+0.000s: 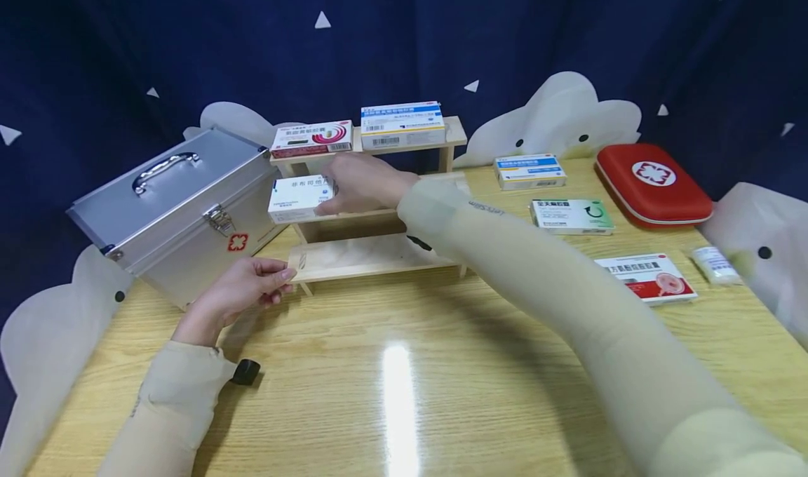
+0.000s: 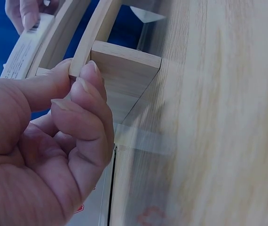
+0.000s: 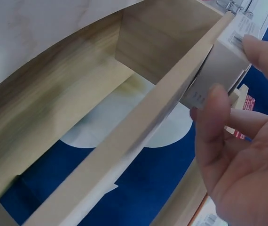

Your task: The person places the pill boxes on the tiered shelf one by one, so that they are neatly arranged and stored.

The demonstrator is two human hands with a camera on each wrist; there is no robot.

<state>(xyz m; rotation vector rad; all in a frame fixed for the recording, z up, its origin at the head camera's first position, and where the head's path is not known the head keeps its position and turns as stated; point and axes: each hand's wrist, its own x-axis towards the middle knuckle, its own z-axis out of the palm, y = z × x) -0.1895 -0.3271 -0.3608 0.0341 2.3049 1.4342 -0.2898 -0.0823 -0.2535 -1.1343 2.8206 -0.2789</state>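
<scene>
A three-tier wooden shelf [image 1: 372, 256] stands on the table. My left hand [image 1: 255, 285] pinches the left front corner of its lowest board, thumb on top and fingers curled beneath, as the left wrist view shows. My right hand [image 1: 365, 182] reaches across to the middle tier and grips the right end of a white medicine box [image 1: 295, 198]. This box sits at the left end of that tier, and in the right wrist view the box [image 3: 218, 66] lies along the board's edge. On the top tier are a red-and-white box [image 1: 312, 139] and a blue-and-white box [image 1: 402, 125].
A silver metal case [image 1: 183, 210] stands close on the shelf's left. To the right lie a blue-and-white box [image 1: 530, 172], a green-and-white box [image 1: 571, 217], a red-and-white box [image 1: 656, 278], a red zip case [image 1: 653, 182] and a small white roll [image 1: 716, 265]. A dark curtain hangs behind.
</scene>
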